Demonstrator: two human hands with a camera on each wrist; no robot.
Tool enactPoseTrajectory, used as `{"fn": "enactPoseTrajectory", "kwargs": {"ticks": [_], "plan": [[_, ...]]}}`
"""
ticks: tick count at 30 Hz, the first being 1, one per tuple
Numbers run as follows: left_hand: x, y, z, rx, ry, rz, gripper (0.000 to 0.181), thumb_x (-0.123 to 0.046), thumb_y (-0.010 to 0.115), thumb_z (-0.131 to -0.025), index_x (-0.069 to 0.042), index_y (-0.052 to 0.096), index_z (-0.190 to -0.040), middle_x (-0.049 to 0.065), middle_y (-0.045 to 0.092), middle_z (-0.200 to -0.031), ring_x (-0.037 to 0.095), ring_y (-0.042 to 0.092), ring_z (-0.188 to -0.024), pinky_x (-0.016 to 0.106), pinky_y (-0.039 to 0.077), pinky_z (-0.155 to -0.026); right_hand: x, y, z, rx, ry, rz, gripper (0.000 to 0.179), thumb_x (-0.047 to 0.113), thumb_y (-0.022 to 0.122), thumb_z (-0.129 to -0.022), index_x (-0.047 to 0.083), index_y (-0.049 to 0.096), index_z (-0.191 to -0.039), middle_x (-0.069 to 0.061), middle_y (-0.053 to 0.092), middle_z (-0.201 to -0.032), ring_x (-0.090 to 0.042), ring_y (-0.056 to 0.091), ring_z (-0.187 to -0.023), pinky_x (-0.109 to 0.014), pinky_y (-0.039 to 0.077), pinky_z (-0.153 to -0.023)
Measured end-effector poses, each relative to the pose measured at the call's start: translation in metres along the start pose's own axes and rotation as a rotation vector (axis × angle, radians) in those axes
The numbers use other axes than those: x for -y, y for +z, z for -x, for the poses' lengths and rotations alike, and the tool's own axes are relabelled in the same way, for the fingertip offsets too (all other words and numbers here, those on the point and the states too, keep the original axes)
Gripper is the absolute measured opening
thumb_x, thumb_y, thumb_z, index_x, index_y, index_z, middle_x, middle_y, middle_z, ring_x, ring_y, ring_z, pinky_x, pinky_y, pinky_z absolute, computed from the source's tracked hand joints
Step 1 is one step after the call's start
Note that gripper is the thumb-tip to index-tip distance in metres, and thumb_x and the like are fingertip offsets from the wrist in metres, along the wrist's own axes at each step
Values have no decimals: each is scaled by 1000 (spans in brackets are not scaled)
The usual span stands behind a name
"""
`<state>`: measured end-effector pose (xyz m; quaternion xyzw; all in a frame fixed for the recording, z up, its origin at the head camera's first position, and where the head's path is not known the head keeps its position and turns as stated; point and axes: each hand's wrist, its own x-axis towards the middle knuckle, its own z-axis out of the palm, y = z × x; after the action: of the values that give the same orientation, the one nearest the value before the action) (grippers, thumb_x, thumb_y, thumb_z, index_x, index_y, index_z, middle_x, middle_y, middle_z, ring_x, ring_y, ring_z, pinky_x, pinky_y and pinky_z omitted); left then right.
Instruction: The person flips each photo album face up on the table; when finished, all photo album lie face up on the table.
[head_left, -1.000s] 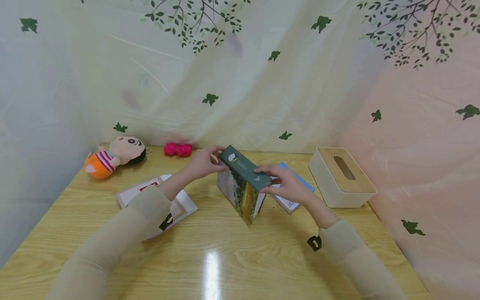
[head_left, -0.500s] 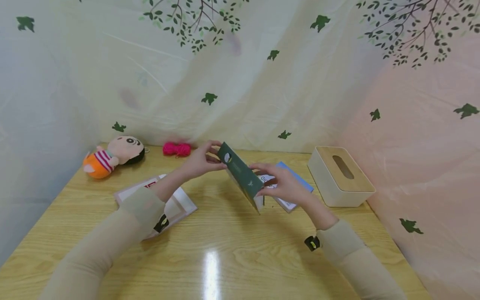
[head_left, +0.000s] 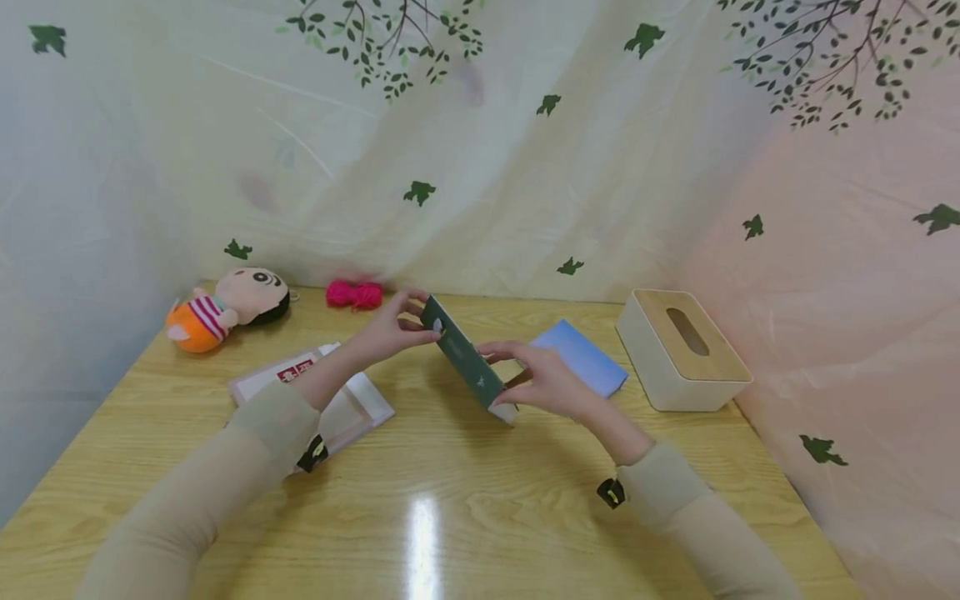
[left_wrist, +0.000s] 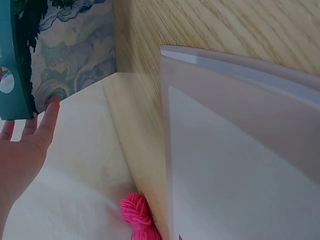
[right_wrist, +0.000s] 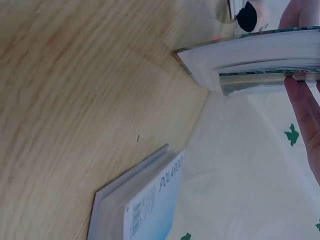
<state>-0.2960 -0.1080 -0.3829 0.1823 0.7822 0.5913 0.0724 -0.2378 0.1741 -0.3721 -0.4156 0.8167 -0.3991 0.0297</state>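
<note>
The left hand (head_left: 388, 331) and right hand (head_left: 543, 377) pinch opposite ends of the green-spined book (head_left: 467, 357), tilted spine-up above the surface (head_left: 525, 525) between the pale book (head_left: 358, 407) and blue book (head_left: 581, 357), apparently mid-positioning, which calls for an even two-handed grip next.

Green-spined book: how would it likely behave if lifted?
The green-spined book is probably heavyish, given its thick page block. The spine looks smooth, so it might prove slippery. Pages could fan open along their unbound edge.
</note>
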Motion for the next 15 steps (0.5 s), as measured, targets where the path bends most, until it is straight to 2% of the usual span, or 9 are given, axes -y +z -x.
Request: {"fn": "enactPoseTrajectory", "kwargs": {"ticks": [7,12,15], "plan": [[5,-11,4,8,-30,-103,52,-20,75,-82,-7,45,-123,18,53,-113,29,64,-96,34,53,-82,-3,16,-1,-2,5,2,62,19,79,-76,13,53,-131,-6,61,-125,-25,59,-113,-24,57,-69],[7,-16,5,25,-20,-94,49,-18,73,-83,-2,47,-121,20,55,-112,29,64,-93,36,53,-81,-6,22,0,8,49,9,60,23,79,-76,11,54,-130,-8,59,-127,-25,58,-112,-30,57,-72],[8,-18,6,40,-23,-91,46,-16,73,-84,0,48,-118,20,56,-111,30,64,-91,43,53,-83,-7,25,2,29,88,47,64,31,78,-77,14,52,-133,-5,57,-130,-24,56,-115,-35,57,-77]]}}
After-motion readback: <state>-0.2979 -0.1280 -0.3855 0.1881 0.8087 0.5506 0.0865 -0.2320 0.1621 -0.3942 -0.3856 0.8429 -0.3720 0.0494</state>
